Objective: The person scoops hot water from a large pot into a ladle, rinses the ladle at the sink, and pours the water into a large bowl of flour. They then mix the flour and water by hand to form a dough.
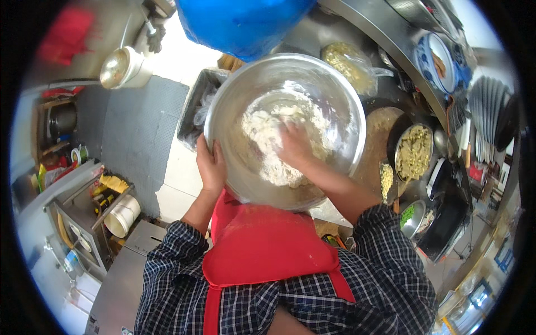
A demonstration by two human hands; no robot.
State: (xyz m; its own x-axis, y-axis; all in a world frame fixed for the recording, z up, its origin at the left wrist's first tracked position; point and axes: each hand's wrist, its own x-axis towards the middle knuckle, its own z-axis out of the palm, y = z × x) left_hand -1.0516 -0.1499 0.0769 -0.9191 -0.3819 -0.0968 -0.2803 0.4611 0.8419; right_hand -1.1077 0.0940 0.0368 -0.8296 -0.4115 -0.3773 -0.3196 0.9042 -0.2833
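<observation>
In front of my red apron [272, 247] is a wide stainless steel mixing bowl [232, 94]. My left hand [211, 165] grips its left rim, thumb and fingers on the edge. Inside, a mass of floury, crumbly dough [264, 138] lies around the middle, with loose flour smeared on the wall. My right hand [295, 144] reaches into this dough from the lower right. Its fingers are blurred and partly hidden in the flour, so their grip does not show.
A blue plastic vessel [247, 25] stands beyond the bowl. On the right are a round wooden board [383, 125], chopped yellow bits on a blade [386, 182], a pan of chopped filling [414, 153] and a plastic bag of food [349, 67]. A lined bin [188, 121] stands left.
</observation>
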